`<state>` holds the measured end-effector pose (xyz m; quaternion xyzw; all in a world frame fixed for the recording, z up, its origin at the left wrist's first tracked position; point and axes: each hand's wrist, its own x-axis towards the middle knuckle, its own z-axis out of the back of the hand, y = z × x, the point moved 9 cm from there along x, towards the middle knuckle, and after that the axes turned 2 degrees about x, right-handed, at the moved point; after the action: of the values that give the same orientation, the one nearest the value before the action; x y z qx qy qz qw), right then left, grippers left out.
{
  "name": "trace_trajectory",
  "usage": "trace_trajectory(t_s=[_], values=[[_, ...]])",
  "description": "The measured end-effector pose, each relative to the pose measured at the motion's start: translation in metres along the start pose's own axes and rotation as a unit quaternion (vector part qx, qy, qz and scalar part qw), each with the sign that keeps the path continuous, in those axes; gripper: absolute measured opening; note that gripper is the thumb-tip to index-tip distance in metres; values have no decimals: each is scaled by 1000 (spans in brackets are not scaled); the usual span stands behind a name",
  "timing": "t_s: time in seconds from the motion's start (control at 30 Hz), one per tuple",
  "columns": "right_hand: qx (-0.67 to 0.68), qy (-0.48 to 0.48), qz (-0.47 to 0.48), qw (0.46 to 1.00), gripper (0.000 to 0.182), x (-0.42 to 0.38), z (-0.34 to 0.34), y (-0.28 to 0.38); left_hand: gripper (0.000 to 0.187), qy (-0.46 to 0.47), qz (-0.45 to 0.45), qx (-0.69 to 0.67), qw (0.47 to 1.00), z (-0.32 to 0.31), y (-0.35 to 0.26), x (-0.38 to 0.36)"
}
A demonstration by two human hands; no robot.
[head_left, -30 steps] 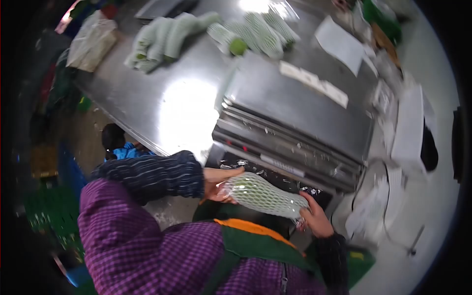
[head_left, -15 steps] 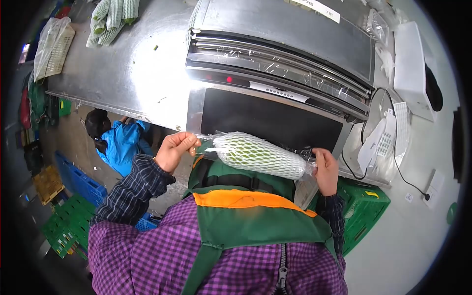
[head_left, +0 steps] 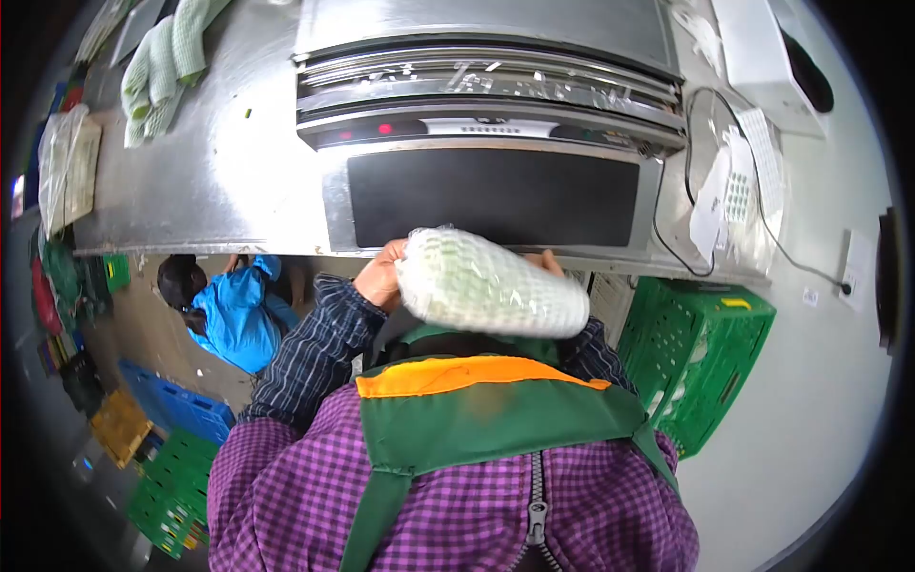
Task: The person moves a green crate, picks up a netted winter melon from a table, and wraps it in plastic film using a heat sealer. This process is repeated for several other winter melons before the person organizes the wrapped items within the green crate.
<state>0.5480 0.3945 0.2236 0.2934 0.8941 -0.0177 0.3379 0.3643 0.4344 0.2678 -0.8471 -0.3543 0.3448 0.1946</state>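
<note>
A long green-white bundle (head_left: 491, 286) in white foam netting, with shiny clear film around it, is held in front of the apron, tilted down to the right. At its left end my left hand (head_left: 383, 274) grips it, the fingertips hidden behind it. My right hand (head_left: 548, 263) is behind its right part, and only a bit of the fingers shows above its upper edge. Just beyond the bundle lies the black plate (head_left: 496, 195) of a wrapping machine (head_left: 534, 129) with a red light.
Netted green vegetables (head_left: 162, 76) lie on the steel table (head_left: 257, 181) at the upper left. A person in blue (head_left: 238, 315) is low beyond the table edge. Green crates (head_left: 705, 362) stand at the right, a cable (head_left: 667, 243) and papers (head_left: 739, 181) at the table's right end.
Both hands have moved in behind the bundle from its film ends, which were stretched outward. The film now lies closer around the bundle. The camera view has shifted.
</note>
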Motion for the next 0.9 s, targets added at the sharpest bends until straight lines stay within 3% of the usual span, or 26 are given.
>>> trace_trajectory(t_s=[0.03,0.07,0.1,0.13,0.2,0.23,0.27,0.3,0.37,0.4,0.43,0.47,0.5,0.57,0.6,0.63,0.7,0.77,0.83,0.9], values=[[306,-20,-110,945,48,-11,-33,-19,21,32,-4,29,999,-21,-18,7],[103,104,-17,989,47,-12,-56,-1,23,205,-21,-122,971,-61,-26,10],[-110,217,78,967,49,-20,-81,11,27,192,7,-47,980,-88,-36,12],[-75,215,56,972,50,-26,-97,16,32,181,-49,1,982,-114,-51,20],[-28,159,130,978,49,-34,-95,19,39,188,-93,50,976,-153,-54,24],[42,220,124,967,53,-45,-113,27,48,217,-142,-88,962,-169,-62,16],[71,204,91,972,60,-57,-113,26,58,239,-177,-229,927,-179,-66,6],[100,186,59,976,70,-70,-111,25,66,276,-197,-209,917,-184,-68,-5],[50,206,96,973,75,-90,-101,34,72,263,-176,-156,936,-169,-62,-5],[-3,232,96,968,82,-97,-98,33,74,184,-138,-110,967,-172,-68,-4],[-57,255,94,961,89,-103,-94,29,73,140,-175,0,974,-166,-75,0],[-56,278,103,953,102,-103,-92,29,72,105,-200,-9,974,-159,-74,4],[-50,264,133,954,102,-100,-82,33,72,66,-226,-17,972,-153,-74,12],[-208,274,145,928,87,-95,-72,30,78,195,-189,-3,962,-191,-68,40],[-214,335,122,909,79,-97,-78,29,75,171,-126,70,975,-209,-55,56],[-215,326,138,910,79,-109,-75,38,77,241,-61,135,959,-224,-44,72],[-249,229,232,912,76,-150,-54,67,79,127,-8,241,962,-244,-21,102],[-314,14,252,915,75,-212,16,86,78,163,-8,278,947,-267,1,128],[-274,-169,339,884,73,-306,63,108,74,144,33,285,947,-264,20,139],[-358,-458,332,743,72,-406,120,117,69,136,49,285,948,-254,39,145]])
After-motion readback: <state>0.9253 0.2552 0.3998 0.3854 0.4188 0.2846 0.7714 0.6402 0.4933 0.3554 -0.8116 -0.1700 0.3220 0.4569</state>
